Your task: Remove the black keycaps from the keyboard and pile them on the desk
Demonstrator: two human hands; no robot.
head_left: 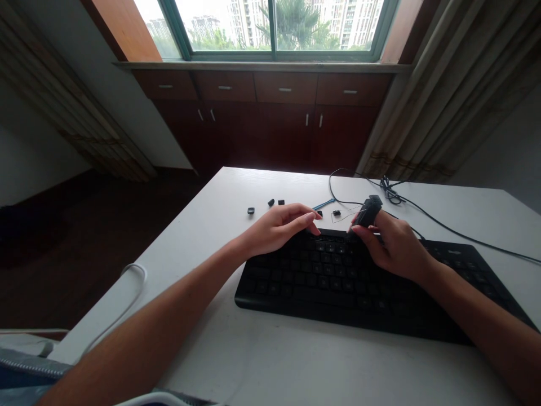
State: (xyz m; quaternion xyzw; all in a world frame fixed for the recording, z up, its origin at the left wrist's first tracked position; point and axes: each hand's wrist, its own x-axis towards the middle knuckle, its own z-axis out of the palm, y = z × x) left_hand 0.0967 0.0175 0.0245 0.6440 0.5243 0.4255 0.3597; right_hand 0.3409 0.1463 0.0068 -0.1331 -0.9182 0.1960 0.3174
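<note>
A black keyboard (333, 282) lies on the white table (262, 349). My left hand (279, 228) rests at the keyboard's far left edge, fingers together and stretched over the top key row, holding nothing I can see. My right hand (395, 245) hovers over the upper middle of the keyboard and pinches a small black tool (367, 211), a keycap puller by its look, tip down toward the keys. Several loose black keycaps (271, 202) lie on the table beyond the keyboard.
A thin black cable (443, 225) loops behind the keyboard and runs off to the right. A blue thin tool (323, 203) lies near the keycaps. A white cord (133, 282) hangs at the table's left edge. Dark wooden cabinets (270, 124) stand under the window.
</note>
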